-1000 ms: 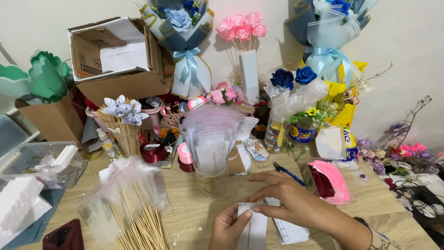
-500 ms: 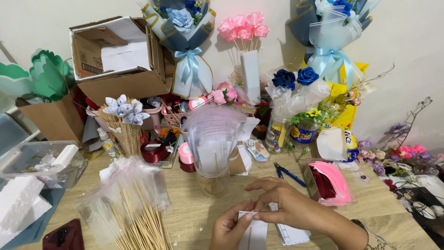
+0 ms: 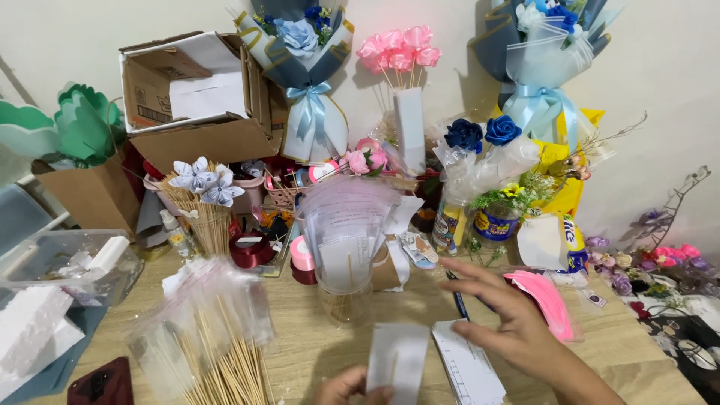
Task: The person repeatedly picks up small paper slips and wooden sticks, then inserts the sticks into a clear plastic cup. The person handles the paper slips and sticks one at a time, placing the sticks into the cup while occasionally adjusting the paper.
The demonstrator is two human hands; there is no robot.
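The left hand [image 3: 346,388], low at the near edge and mostly cut off by the frame, pinches the bottom of a white paper strip [image 3: 397,361] between its fingers. The strip stands upright, its long axis running near to far. The right hand [image 3: 504,315] hovers just right of it with fingers spread and holding nothing, palm down over a second white sheet [image 3: 469,367] lying flat on the wooden table [image 3: 315,337]. The strip lies to the left of those open fingers, near but not touching. Beyond stand a clear cup [image 3: 345,281] and, nearer left, a bundle of wooden skewers [image 3: 225,360].
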